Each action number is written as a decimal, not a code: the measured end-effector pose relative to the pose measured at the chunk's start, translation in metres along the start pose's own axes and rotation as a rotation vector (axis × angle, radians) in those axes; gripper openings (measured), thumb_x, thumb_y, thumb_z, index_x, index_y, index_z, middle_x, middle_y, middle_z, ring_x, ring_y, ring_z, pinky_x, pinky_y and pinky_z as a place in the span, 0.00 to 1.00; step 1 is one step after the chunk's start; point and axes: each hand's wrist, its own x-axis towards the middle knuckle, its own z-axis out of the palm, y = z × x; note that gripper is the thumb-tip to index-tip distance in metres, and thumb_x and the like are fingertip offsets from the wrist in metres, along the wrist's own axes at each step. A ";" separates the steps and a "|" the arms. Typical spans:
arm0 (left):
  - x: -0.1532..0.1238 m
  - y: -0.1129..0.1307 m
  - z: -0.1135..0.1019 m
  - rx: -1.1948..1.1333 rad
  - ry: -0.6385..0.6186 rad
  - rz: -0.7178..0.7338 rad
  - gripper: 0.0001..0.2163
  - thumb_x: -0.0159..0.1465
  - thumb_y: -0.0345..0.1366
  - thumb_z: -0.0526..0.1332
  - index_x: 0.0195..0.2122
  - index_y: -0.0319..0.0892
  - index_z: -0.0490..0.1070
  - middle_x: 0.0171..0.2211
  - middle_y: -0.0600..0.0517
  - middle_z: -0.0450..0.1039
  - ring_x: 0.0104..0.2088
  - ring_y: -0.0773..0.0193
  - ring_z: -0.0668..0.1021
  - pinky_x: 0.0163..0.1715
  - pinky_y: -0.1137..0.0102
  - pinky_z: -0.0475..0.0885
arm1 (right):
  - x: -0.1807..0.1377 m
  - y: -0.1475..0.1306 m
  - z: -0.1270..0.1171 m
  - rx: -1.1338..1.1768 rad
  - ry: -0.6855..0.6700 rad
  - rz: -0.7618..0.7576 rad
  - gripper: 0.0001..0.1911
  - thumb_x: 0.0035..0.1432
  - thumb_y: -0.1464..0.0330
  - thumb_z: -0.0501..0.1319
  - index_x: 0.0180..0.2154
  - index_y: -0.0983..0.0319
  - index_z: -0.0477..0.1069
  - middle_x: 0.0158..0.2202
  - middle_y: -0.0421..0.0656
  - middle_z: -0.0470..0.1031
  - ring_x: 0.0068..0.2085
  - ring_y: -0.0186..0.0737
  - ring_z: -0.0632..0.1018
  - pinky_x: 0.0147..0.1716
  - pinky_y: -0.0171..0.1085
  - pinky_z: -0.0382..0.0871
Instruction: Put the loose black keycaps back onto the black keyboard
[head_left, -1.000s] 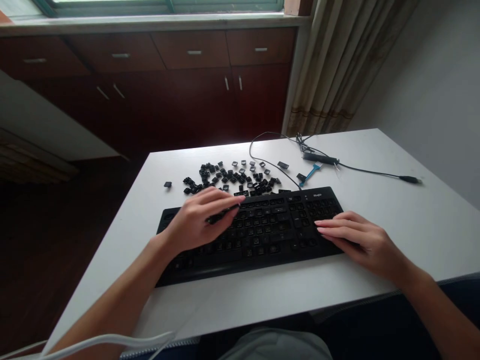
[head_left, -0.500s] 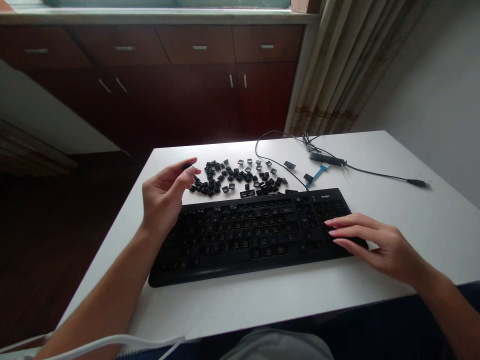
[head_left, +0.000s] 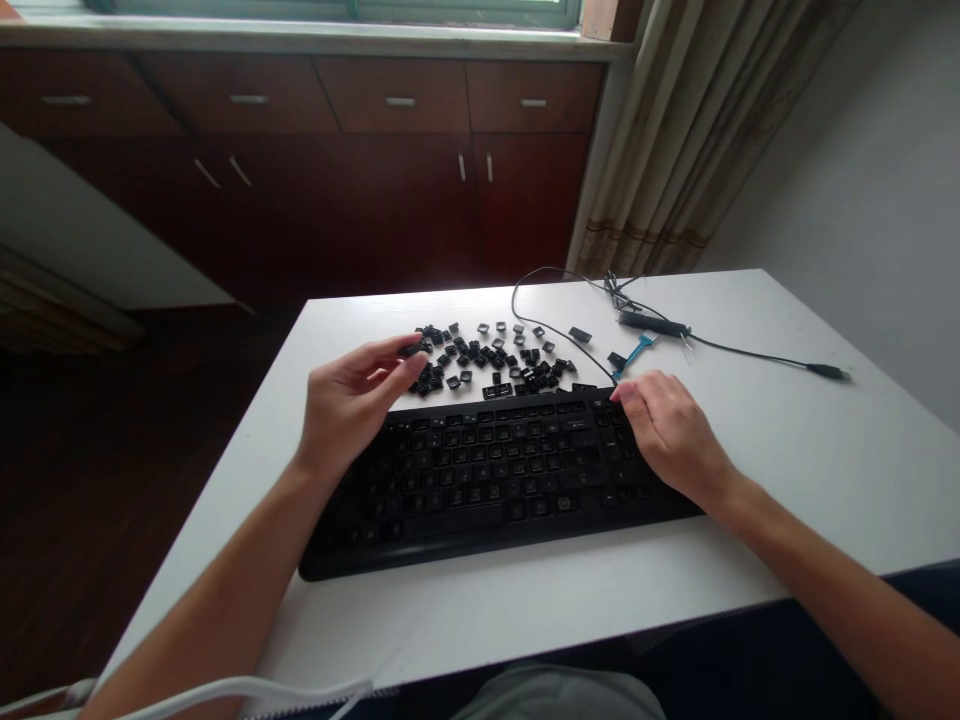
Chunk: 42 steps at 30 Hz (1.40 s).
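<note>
A black keyboard (head_left: 450, 520) lies on the white table, with many of its key positions showing bare. Over its far left end, my left hand (head_left: 352, 395) is closed, thumb and index finger pinching a black keycap (head_left: 412, 349) in front of the loose keycaps (head_left: 472, 350). My right hand (head_left: 675, 435) is curled at the top right of the keyboard, its thumb and finger together near the cable's exit. What those fingers grip, if anything, is hidden. Just beyond them lies a blue brush (head_left: 637, 352).
A bundled black cable (head_left: 622, 290) and a black stick-shaped thing (head_left: 652, 324) lie toward the back right. The cable ends in a plug (head_left: 829, 371) on the right. A white cord (head_left: 247, 686) crosses near the front left. Cabinets (head_left: 375, 200) stand beyond the table.
My left hand has moved right and slightly down with the keycap, to the loose pile. My right hand has gone from the number keys toward the keyboard's top edge, its fingers now curled.
</note>
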 end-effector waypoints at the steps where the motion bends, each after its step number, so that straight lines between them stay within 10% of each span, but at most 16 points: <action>1: -0.002 0.001 0.000 0.030 -0.048 0.041 0.15 0.59 0.42 0.71 0.47 0.45 0.80 0.35 0.51 0.80 0.32 0.65 0.78 0.33 0.70 0.76 | 0.002 0.000 0.003 -0.049 -0.013 -0.019 0.18 0.73 0.60 0.45 0.37 0.59 0.69 0.37 0.46 0.72 0.40 0.46 0.71 0.44 0.46 0.65; 11: -0.031 0.018 0.021 0.077 -0.454 0.376 0.09 0.63 0.34 0.68 0.44 0.44 0.79 0.36 0.50 0.78 0.34 0.67 0.78 0.36 0.71 0.76 | -0.007 0.002 0.002 -0.169 0.036 -0.142 0.22 0.72 0.61 0.47 0.24 0.58 0.60 0.22 0.41 0.65 0.25 0.39 0.65 0.29 0.41 0.58; 17: -0.033 0.019 0.024 0.047 -0.462 0.348 0.08 0.64 0.34 0.67 0.45 0.44 0.78 0.35 0.51 0.78 0.35 0.67 0.78 0.36 0.71 0.76 | -0.011 0.008 -0.014 -0.048 -0.054 -0.106 0.24 0.72 0.59 0.48 0.23 0.58 0.65 0.21 0.41 0.69 0.23 0.38 0.70 0.25 0.38 0.63; 24: -0.037 0.020 0.027 -0.030 -0.496 0.276 0.09 0.65 0.35 0.65 0.46 0.44 0.79 0.38 0.49 0.79 0.36 0.65 0.79 0.36 0.70 0.78 | -0.045 0.031 -0.046 0.044 -0.247 -0.201 0.12 0.63 0.59 0.63 0.47 0.54 0.75 0.46 0.46 0.77 0.42 0.45 0.80 0.37 0.39 0.76; 42: -0.044 0.027 0.031 -0.098 -0.585 0.133 0.10 0.64 0.34 0.66 0.47 0.43 0.79 0.37 0.49 0.80 0.33 0.67 0.79 0.34 0.73 0.77 | -0.067 0.024 -0.046 0.057 -0.100 -0.176 0.13 0.64 0.65 0.63 0.50 0.53 0.77 0.48 0.44 0.78 0.46 0.45 0.81 0.49 0.43 0.78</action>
